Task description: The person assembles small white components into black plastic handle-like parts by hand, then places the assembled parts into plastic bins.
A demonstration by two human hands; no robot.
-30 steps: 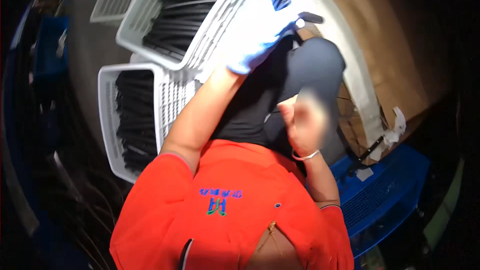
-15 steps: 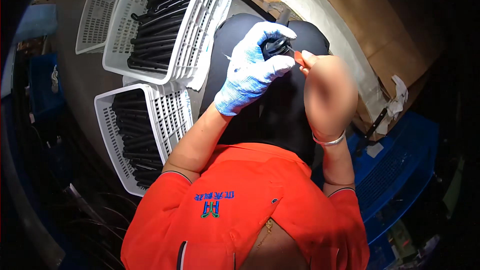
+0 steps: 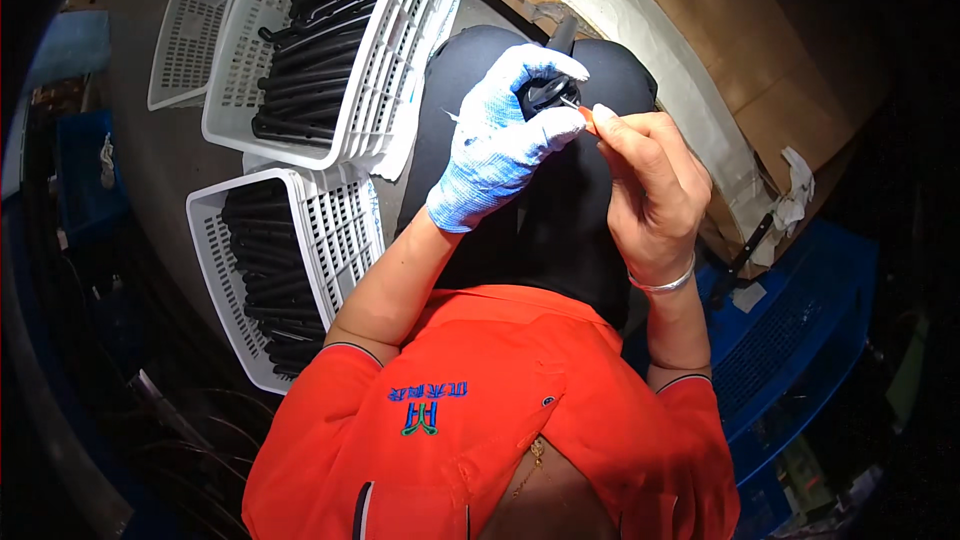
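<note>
My left hand point(image 3: 500, 135), in a blue and white knitted glove, is curled around a black plastic piece point(image 3: 552, 93). The piece has a rounded, looped end between thumb and fingers, and a long stem reaches away past the fingers. Bare, with a bracelet at the wrist, my right hand point(image 3: 655, 180) pinches a small red-handled tool point(image 3: 587, 120) between thumb and index finger. Its thin metal tip meets the looped end of the black piece, close to the gloved thumb. Whether the tip cuts or only touches there I cannot tell.
Left of my legs stand a large white basket point(image 3: 318, 161) and a nearer white basket point(image 3: 318, 240), both holding many long black pieces. Another white basket point(image 3: 168, 98) is farther left. At the right are brown cardboard point(image 3: 720, 30), a black-handled knife point(image 3: 752, 243) and a blue crate point(image 3: 815, 315).
The red-handled tool has moved slightly left and nearer to me, against the black piece. My right hand has shifted a little with it. My left hand keeps its hold almost unmoved.
</note>
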